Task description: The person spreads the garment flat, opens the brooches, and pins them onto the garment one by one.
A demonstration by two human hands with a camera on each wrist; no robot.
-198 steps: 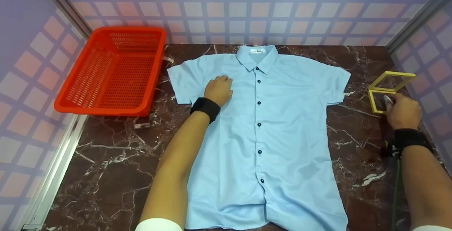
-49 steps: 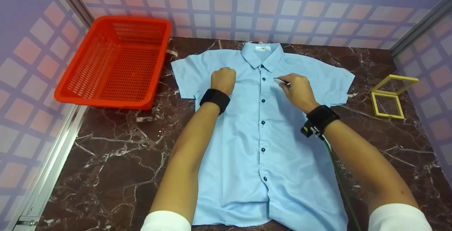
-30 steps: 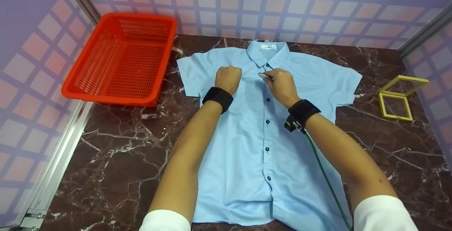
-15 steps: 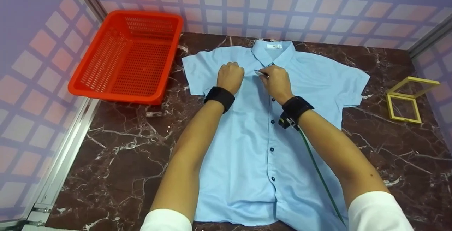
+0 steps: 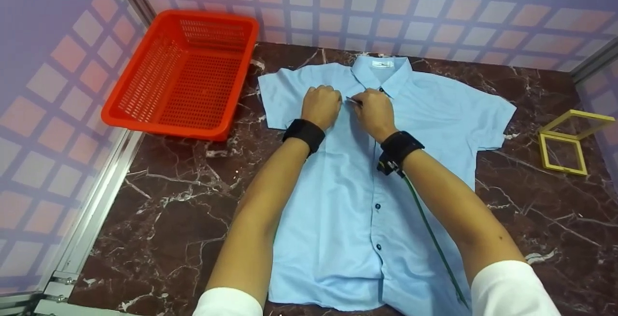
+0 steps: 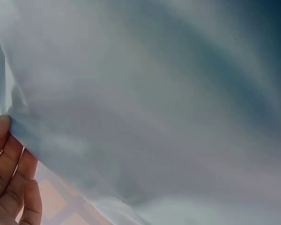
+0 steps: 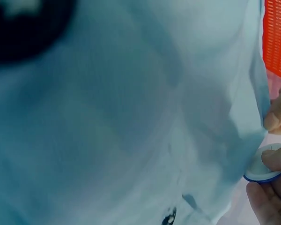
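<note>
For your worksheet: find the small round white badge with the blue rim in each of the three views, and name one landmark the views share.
Head: small round white badge with the blue rim, centre top, pinched by the right hand.
Left wrist: not in view.
Right wrist: lower right edge, between fingertips.
Shared landmark: the light blue short-sleeved shirt.

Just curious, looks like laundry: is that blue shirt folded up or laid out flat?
Laid out flat. The shirt lies face up on the table, both sleeves spread, front buttoned.
</note>
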